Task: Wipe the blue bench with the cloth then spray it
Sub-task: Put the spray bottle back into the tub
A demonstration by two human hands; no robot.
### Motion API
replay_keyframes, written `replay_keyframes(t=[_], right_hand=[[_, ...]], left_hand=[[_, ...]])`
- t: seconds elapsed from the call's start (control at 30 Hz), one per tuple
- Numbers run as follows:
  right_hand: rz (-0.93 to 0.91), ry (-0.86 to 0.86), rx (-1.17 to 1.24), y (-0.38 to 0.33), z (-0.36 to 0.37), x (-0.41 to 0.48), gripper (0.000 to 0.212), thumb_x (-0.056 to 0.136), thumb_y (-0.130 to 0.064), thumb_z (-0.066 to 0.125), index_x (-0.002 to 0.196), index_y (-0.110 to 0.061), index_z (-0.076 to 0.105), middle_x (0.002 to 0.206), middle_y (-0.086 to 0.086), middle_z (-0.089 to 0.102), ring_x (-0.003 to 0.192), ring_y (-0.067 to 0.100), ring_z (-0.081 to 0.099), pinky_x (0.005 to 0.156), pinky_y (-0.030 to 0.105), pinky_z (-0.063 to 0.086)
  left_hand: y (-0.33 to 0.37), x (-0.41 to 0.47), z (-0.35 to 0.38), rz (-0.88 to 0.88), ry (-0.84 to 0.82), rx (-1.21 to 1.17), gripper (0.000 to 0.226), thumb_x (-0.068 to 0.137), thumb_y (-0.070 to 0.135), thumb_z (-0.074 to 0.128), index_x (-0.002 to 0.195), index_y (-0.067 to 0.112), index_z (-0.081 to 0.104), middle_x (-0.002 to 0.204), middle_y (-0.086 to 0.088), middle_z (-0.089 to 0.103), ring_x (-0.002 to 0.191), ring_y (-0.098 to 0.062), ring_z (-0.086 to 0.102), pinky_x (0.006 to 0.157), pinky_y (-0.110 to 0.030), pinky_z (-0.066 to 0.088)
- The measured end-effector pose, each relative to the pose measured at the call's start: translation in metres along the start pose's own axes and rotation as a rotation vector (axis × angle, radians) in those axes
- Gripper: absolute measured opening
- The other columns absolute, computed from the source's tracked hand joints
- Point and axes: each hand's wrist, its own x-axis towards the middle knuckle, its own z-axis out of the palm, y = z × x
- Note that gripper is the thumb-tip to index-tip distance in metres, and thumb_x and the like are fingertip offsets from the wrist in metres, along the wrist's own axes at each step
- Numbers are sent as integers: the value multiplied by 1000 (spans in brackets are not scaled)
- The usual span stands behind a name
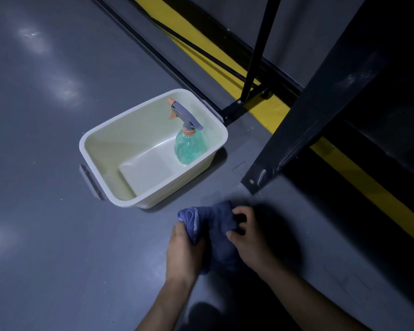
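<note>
Head cam, grey floor (58,139) w/ yellow stripe (270,111), hands (183,252) (249,237) gripping cloth (215,225)

The left hand (183,254) and the right hand (247,237) cover part of the crumpled blue cloth (215,220); the left fingers are hidden under it. The bottom edge cuts both forearms. The dark metal frame leg (320,96) and the thin black pole (261,44) run out at the top.

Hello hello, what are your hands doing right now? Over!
Left hand and right hand both gripping blue cloth. Spray bottle standing in cream tub, untouched. Dark frame leg right of tub.
</note>
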Motion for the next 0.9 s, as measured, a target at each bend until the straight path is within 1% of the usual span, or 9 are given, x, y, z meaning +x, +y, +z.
replay_keyframes(t=[0.07,0.13,0.3,0.43,0.5,0.6,0.7,0.8,0.9], right_hand=[[-104,-17,-61,-15,-8,-9,34,80,0,60,102,-25,53,95,-4,59,88,13,57,73,7,42],[-168,-56,-40,-36,-15,-17,34,82,0,59,86,-34,53,93,-9,61,85,7,58,69,1,40],[-368,10,184,-96,-16,-31,22,83,-12,63,88,-33,57,89,-6,66,82,8,61,77,25,49],[-520,13,234,-138,6,-15,29,87,-3,53,113,-13,61,61,-22,54,55,-7,50,62,8,39],[-535,-25,143,-155,21,-3,39,89,2,47,126,-9,55,84,-14,64,76,-2,59,78,24,46],[-512,-164,-190,-167,49,20,52,88,3,42,139,-7,40,127,22,56,120,37,50,102,45,37],[-451,-275,-546,-169,72,39,45,89,-5,42,134,-8,40,128,23,54,120,40,48,97,44,39],[-397,-336,-676,-176,91,49,33,92,-18,42,123,-11,52,127,20,57,117,38,53,88,38,39],[-299,-390,-803,-180,107,60,40,95,-35,38,124,-16,56,136,12,53,126,33,48,98,40,35]], left_hand=[[9,-5,-14,90,26,-21,30,80,14,59,68,27,34,68,11,50,62,-19,49,54,-20,31],[24,-9,-33,174,68,-43,30,79,13,60,68,26,36,64,12,50,56,-7,48,49,-15,36],[74,-4,-105,454,262,-58,32,76,18,62,67,33,35,67,13,46,62,14,51,54,0,37],[100,33,-158,705,450,66,29,71,11,59,73,31,38,70,1,38,59,-12,31,53,-23,23],[102,65,-171,745,482,192,19,72,2,63,86,8,50,83,-16,44,74,-21,37,58,-24,21],[97,119,-175,675,358,417,22,79,6,63,97,-1,52,103,-26,48,88,-38,51,75,-39,39],[91,154,-167,592,205,653,22,84,13,61,99,1,52,107,-26,47,91,-45,56,71,-47,43],[83,172,-153,548,81,832,16,85,10,57,97,3,51,108,-24,47,96,-43,57,70,-45,42],[76,182,-141,463,-28,870,21,84,11,59,102,3,51,111,-24,46,100,-44,56,79,-47,46]])
